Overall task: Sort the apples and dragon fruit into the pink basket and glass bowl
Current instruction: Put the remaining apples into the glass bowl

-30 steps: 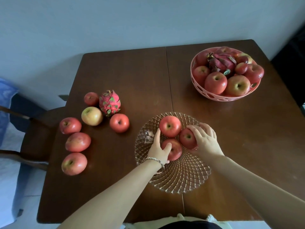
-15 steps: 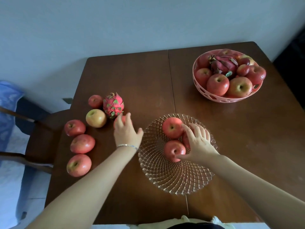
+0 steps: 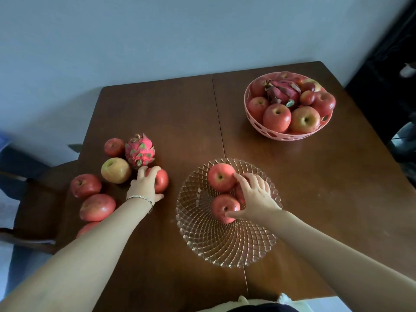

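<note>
A dark wooden table [image 3: 171,113] seen from the person's side. At 6 o'clock stands a cut-glass bowl [image 3: 225,255] with three red apples in its far half. The right hand [image 3: 257,199] lies over them, fingers [image 3: 242,180] spread: the forefinger touches the far apple [image 3: 219,179], the thumb lies along the near apple [image 3: 221,208], and the palm covers most of the third apple [image 3: 239,193]; whether it grips that one, I cannot tell. At 9 o'clock loose fruit sits in a cluster. The left hand [image 3: 144,188], with a bracelet [image 3: 139,198] at the wrist, curls its fingers over a red apple [image 3: 162,180] on the table, thumb on the near side. Just past it stands a dragon fruit [image 3: 140,150], touching a yellow apple [image 3: 116,170]; four more red apples trail toward 8 o'clock, the nearest half hidden by the forearm. At 2 o'clock a pink basket [image 3: 281,137] is heaped with apples and a second dragon fruit [image 3: 283,91].
</note>
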`<state>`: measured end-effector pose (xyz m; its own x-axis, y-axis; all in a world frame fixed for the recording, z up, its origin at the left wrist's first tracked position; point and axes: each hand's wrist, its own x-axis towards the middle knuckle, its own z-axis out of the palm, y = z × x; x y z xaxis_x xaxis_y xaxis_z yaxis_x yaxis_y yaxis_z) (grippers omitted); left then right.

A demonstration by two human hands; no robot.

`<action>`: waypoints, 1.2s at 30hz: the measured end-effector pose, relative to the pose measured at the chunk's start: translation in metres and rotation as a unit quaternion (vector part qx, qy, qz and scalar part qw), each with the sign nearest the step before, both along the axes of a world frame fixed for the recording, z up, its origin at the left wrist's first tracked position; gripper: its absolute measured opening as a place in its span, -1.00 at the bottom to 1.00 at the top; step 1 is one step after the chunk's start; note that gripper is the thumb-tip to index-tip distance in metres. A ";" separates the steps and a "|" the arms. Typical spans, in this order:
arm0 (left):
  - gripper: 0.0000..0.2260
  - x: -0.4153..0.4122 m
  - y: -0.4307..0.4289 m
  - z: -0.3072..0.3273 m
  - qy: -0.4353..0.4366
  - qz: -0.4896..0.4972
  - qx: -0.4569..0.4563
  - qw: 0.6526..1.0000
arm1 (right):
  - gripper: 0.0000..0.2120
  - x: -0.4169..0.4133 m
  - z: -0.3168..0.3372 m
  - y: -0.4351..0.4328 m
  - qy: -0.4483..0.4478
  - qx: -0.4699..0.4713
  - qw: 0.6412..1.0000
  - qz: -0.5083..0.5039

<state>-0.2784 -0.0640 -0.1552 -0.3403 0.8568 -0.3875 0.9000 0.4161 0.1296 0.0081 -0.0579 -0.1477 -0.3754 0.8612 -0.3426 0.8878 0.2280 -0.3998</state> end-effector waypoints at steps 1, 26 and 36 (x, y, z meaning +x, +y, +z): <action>-0.39 0.003 0.001 -0.002 -0.002 -0.005 -0.005 1.000 | 0.01 0.000 0.000 0.000 0.001 -0.006 1.000 -0.002; -0.64 0.137 -0.067 0.057 -0.512 0.164 -0.120 0.835 | -0.21 0.030 0.053 -0.047 0.217 -0.087 0.972 0.009; -0.41 0.152 -0.054 0.017 -0.269 0.045 0.033 0.961 | -0.13 0.044 0.017 -0.048 -0.036 -0.015 0.999 -0.031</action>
